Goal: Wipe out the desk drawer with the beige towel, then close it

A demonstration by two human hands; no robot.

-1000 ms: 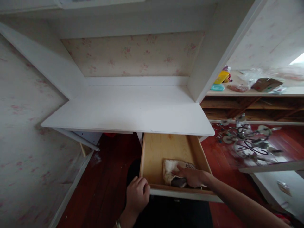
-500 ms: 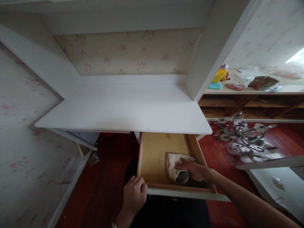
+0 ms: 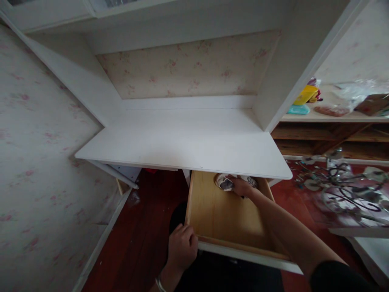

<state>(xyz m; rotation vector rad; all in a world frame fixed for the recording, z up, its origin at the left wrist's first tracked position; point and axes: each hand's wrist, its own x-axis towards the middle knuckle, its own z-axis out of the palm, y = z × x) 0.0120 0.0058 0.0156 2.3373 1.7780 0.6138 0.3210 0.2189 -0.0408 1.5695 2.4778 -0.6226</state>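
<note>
A wooden drawer (image 3: 221,221) with a white front is pulled out from beneath the white desk top. My left hand (image 3: 182,248) is closed over the drawer's front left corner. Deep inside, near the desk's front edge, my right hand (image 3: 242,187) grips a cream cleaning cloth (image 3: 221,181) with dark grey patches, pressing it on the drawer bottom. The cloth is bunched up. My palm and fingers cover part of it, and the desk top hides the drawer's back.
The white desk (image 3: 182,138) has an upright hutch above it. To the right, a dismantled chandelier (image 3: 349,186) lies near a low wooden shelf (image 3: 306,134) with plastic bags and a yellow item on top. Papered wall (image 3: 39,162) bounds the left.
My right hand has slid the cloth from the drawer's front part toward its back. My left hand keeps its hold on the corner. The view has shifted slightly left.
</note>
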